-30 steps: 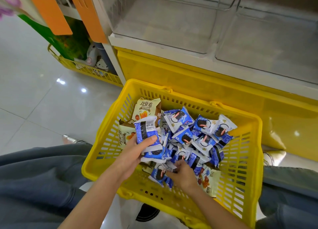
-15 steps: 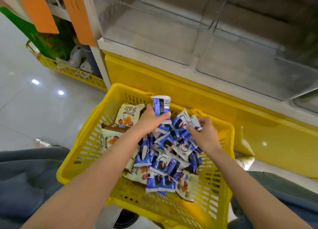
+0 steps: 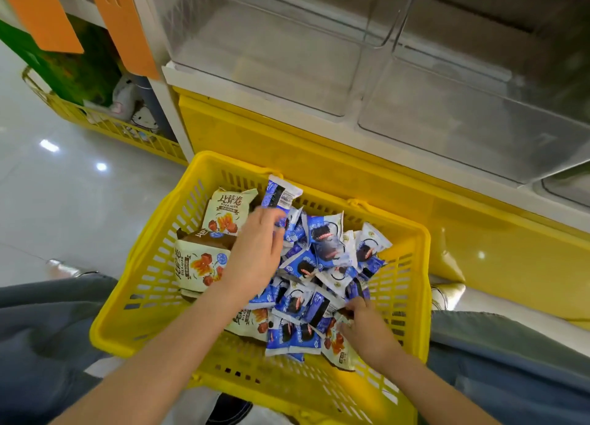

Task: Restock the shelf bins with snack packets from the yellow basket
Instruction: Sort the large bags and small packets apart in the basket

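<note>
Our left hand [image 3: 255, 252] curls its fingers round a blue packet [image 3: 281, 196] raised over the snack packets [image 3: 322, 255] heaped in the yellow basket [image 3: 108, 325] below the clear shelf bins [image 3: 271, 57], while our right hand [image 3: 367, 328] has bent fingers in the heap's near edge, though we cannot tell whether they grip anything.

A glossy pale floor [image 3: 64, 207] shows small spots of reflected light. Two orange panels [image 3: 41, 12] hang at the upper left, and a green package [image 3: 79, 70] stands behind them. Under these, a low yellow crate [image 3: 105, 127] holds a white soft toy [image 3: 143, 121]. A white post [image 3: 166, 105] stands just beside the crate. Grey trousers [image 3: 41, 335] fill the lower corners, and a dark shoe [image 3: 230, 410] shows at the bottom edge.
</note>
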{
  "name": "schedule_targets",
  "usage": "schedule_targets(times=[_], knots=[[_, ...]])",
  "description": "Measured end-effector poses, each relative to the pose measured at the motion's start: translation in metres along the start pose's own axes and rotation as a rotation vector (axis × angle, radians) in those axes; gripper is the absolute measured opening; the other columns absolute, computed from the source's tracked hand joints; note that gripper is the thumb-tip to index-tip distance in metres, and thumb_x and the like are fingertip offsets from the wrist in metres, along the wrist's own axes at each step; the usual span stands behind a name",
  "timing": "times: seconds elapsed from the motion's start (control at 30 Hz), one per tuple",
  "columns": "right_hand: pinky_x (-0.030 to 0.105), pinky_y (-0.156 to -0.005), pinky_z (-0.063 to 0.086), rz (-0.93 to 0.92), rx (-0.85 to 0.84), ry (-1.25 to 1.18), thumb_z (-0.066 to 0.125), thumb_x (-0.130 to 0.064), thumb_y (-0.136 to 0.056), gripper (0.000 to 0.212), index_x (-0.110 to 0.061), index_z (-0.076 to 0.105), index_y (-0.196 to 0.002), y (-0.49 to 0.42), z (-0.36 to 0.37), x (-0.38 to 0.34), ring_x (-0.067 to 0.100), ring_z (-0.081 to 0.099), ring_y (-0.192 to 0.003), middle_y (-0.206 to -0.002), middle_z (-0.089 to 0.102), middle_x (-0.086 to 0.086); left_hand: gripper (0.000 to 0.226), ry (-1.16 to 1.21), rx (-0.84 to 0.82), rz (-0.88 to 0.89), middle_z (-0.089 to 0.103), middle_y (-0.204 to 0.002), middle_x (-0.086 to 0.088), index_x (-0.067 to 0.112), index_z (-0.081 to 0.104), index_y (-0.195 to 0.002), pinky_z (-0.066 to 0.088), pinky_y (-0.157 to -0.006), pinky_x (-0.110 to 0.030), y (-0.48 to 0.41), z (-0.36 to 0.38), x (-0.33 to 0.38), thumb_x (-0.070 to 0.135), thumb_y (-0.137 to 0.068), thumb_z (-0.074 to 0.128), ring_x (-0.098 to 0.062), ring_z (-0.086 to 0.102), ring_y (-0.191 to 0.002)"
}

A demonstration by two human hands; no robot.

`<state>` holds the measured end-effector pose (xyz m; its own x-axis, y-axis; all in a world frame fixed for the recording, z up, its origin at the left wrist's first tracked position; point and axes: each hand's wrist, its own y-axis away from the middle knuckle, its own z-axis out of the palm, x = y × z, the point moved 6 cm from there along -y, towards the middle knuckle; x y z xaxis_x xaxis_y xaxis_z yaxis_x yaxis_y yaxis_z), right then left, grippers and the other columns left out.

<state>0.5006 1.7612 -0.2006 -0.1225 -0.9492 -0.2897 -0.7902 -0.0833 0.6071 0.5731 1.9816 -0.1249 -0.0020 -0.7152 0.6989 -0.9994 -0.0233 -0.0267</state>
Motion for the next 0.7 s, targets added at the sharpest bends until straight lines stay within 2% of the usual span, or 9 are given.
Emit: schedule_targets(times=[0.1,0.17,0.2,0.27,0.4,0.47,0.53,0.6,0.7], knots=[[0.03,-0.098,0.041,0.078,-0.065,0.163,0.051,-0.028,-0.095,0.041,-0.011,0.039,-0.131,-0.008,0.015,0.011,0.022,0.046,-0.12,-0.132,0.045,0.008,0.036,-0.067,-0.218,0.041,0.038,-0.133,0.002,0.019,0.039,-0.133,0.039,-0.094,-0.024,0.026,0.027,-0.009,0.026,-0.097,0.041,-0.01,0.044,-0.114],[0.03,-0.092,0.042,0.068,-0.087,0.299,0.051,-0.024,-0.095,0.034,-0.011,0.044,-0.125,-0.011,0.018,0.012,0.022,0.049,-0.117,-0.128,0.05,0.009,0.04,-0.058,-0.269,0.018,0.03,-0.136,0.004,0.019,0.036,-0.136,0.042,-0.084,-0.019,0.027,0.037,-0.014,0.028,-0.097,0.041,-0.009,0.048,-0.103],[0.031,-0.089,0.044,0.067,-0.108,0.344,0.053,-0.024,-0.094,0.031,-0.01,0.047,-0.121,-0.011,0.02,0.012,0.023,0.052,-0.113,-0.125,0.054,0.01,0.041,-0.073,-0.272,0.011,0.031,-0.133,0.003,0.019,0.036,-0.136,0.041,-0.078,-0.018,0.024,0.04,-0.016,0.029,-0.097,0.042,-0.008,0.049,-0.094],[0.033,-0.083,0.047,0.067,-0.146,0.373,0.057,-0.026,-0.092,0.026,-0.01,0.053,-0.113,-0.008,0.021,0.01,0.024,0.056,-0.107,-0.117,0.059,0.011,0.041,-0.133,-0.296,0.004,0.036,-0.125,0.001,0.018,0.036,-0.135,0.041,-0.074,-0.019,0.018,0.05,-0.016,0.031,-0.097,0.043,-0.009,0.048,-0.09],[0.03,-0.07,0.047,-0.009,-0.057,0.339,0.053,-0.026,-0.091,0.015,-0.013,0.057,-0.098,-0.002,-0.001,-0.002,0.022,0.061,-0.093,-0.103,0.065,0.007,0.031,-0.179,-0.392,-0.052,0.034,-0.12,-0.005,0.015,0.041,-0.126,0.048,-0.069,-0.028,0.016,0.074,-0.016,0.022,-0.096,0.046,-0.016,0.049,-0.078],[0.024,-0.063,0.047,-0.049,-0.014,0.283,0.053,-0.03,-0.092,0.017,-0.016,0.061,-0.098,0.002,-0.021,-0.008,0.016,0.06,-0.085,-0.096,0.065,0.001,0.033,-0.163,-0.425,-0.099,0.034,-0.127,-0.008,0.014,0.039,-0.129,0.049,-0.07,-0.031,0.018,0.08,-0.017,0.018,-0.097,0.044,-0.022,0.055,-0.085],[0.015,-0.055,0.038,-0.078,-0.027,0.179,0.056,-0.033,-0.091,0.015,-0.021,0.062,-0.095,0.009,-0.041,-0.012,0.009,0.056,-0.077,-0.086,0.06,-0.008,0.036,-0.107,-0.485,-0.166,0.032,-0.136,-0.01,0.011,0.037,-0.133,0.048,-0.08,-0.034,0.022,0.084,-0.016,0.02,-0.098,0.041,-0.027,0.057,-0.099],[0.011,-0.055,0.035,-0.13,-0.062,0.076,0.059,-0.032,-0.09,0.006,-0.026,0.061,-0.089,0.017,-0.062,-0.017,0.004,0.053,-0.074,-0.08,0.057,-0.014,0.037,-0.073,-0.529,-0.2,0.031,-0.139,-0.01,0.009,0.036,-0.132,0.046,-0.089,-0.036,0.028,0.083,-0.013,0.025,-0.099,0.039,-0.027,0.054,-0.108],[0.017,-0.066,0.042,-0.23,-0.039,-0.065,0.063,-0.029,-0.087,0.007,-0.032,0.059,-0.082,0.031,-0.093,-0.028,0.004,0.057,-0.079,-0.082,0.062,-0.012,0.037,0.034,-0.449,-0.269,0.039,-0.13,-0.006,0.014,0.037,-0.126,0.041,-0.082,-0.027,0.046,0.063,-0.008,0.036,-0.097,0.041,-0.02,0.051,-0.104]])
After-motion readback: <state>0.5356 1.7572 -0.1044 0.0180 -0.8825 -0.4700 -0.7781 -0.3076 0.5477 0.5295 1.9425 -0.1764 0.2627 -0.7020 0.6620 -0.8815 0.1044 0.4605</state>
